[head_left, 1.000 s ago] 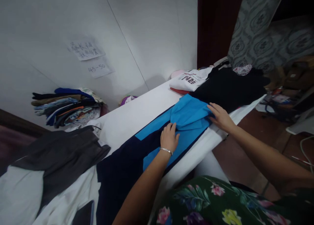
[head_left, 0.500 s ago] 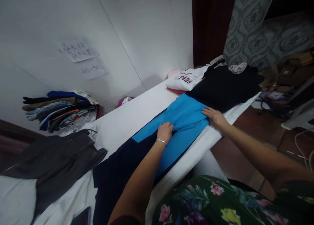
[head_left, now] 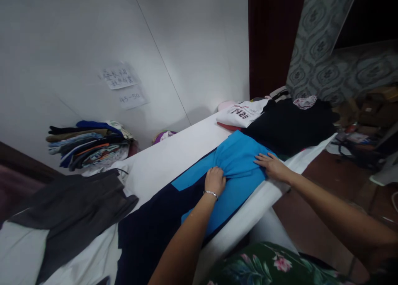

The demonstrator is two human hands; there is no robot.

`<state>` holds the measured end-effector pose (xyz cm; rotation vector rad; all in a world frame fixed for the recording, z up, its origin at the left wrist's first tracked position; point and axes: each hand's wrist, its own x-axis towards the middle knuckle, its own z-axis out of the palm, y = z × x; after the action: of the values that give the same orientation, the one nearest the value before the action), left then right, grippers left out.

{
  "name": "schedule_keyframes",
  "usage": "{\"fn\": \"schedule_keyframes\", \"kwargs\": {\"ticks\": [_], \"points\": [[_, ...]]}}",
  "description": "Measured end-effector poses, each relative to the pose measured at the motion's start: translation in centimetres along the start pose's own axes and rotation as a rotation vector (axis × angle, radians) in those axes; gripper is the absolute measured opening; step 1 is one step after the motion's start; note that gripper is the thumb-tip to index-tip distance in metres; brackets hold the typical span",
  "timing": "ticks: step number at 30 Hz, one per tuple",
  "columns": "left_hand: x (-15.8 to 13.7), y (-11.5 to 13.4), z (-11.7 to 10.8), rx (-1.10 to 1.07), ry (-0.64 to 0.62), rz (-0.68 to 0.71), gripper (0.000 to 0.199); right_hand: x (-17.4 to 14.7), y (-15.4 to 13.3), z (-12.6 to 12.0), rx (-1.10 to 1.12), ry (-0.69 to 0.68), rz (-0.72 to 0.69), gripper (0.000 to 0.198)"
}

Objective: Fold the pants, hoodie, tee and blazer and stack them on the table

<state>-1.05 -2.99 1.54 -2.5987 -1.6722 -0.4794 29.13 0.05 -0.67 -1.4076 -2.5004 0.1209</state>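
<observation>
A bright blue and navy garment (head_left: 241, 194) lies stretched along the white table, its navy part (head_left: 155, 218) nearer the lower left. My left hand (head_left: 215, 180), with a silver bracelet at the wrist, is closed on the fabric where blue meets navy, and creases run from its fingers. On the blue part's right end my right hand (head_left: 272, 167) rests with its fingers stretched out and apart. Just beyond the blue cloth lies a black garment (head_left: 295, 125). A folded white garment with dark print (head_left: 245, 114) lies beside that one.
Dark grey clothing (head_left: 81, 206) and white cloth (head_left: 25, 247) cover the table's left end. A stack of folded clothes (head_left: 90, 146) stands against the wall. Handwritten paper notes (head_left: 121, 76) are stuck above it. Boxes (head_left: 370, 111) and clutter are at the far right.
The view has shifted, so the table sits slightly lower and farther right. Both hands stay on the garment, and the blue cloth is more bunched between them.
</observation>
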Motion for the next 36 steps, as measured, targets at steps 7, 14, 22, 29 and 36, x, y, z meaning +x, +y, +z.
{"fn": "schedule_keyframes", "kwargs": {"ticks": [7, 14, 22, 29, 36], "points": [[-0.7, -0.3, 1.1, -0.062, 0.077, -0.011, 0.019, 6.3, -4.0, -3.7, 0.136, 0.195, -0.073, 0.049], [-1.3, 0.1, 0.9, -0.046, 0.054, -0.069, 0.018, 14.7, -5.5, -1.0, 0.017, -0.098, 0.158, 0.069], [-1.4, 0.4, 1.2, -0.060, -0.035, -0.124, 0.026, 15.2, -4.1, 2.1, 0.003, -0.241, 0.208, 0.071], [-1.7, 0.8, 1.5, -0.079, -0.052, -0.135, 0.026, 14.0, -4.5, 0.3, 0.009, -0.119, 0.181, 0.067], [-1.5, 0.9, 0.4, -0.112, -0.053, -0.141, 0.028, 13.0, -5.3, 2.8, -0.022, -0.203, 0.014, 0.065]]}}
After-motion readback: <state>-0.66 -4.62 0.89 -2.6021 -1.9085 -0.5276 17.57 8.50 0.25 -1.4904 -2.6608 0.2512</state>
